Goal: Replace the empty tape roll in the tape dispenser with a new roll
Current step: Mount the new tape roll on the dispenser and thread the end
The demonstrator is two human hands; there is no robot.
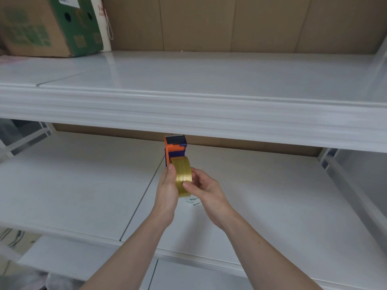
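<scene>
Upper shelf (pixel 209 80): white, spans the view from 9 to 3 o'clock; its thick front lip hangs just above the dispenser's far end
Cardboard box (pixel 41 28): brown with green print, at 11 o'clock on the upper shelf; a white bag (pixel 105 28) with a cord loop leans beside it
Back wall: brown cardboard panels (pixel 230 24) behind both shelves
Lower shelf (pixel 73 185): white, with a dark seam running from 12 toward 7 o'clock just left of the hands
Clear roll (pixel 193 201): a see-through ring with small print lies on the lower shelf under the hands, mostly hidden by them
Tape dispenser (pixel 175 148): orange and dark blue, near the centre, held above the lower shelf; long axis runs 6 to 12 o'clock, cutter end pointing away toward 12 under the shelf lip
Tape roll (pixel 183 172): yellowish, seated at the dispenser's near end, edge-on to the camera; its axle runs 9 to 3 o'clock
Left hand (pixel 168 187): fingers curled round the dispenser's left side, thumb up along the roll's edge
Right hand (pixel 206 189): thumb and fingers pinch the roll's near right side
</scene>
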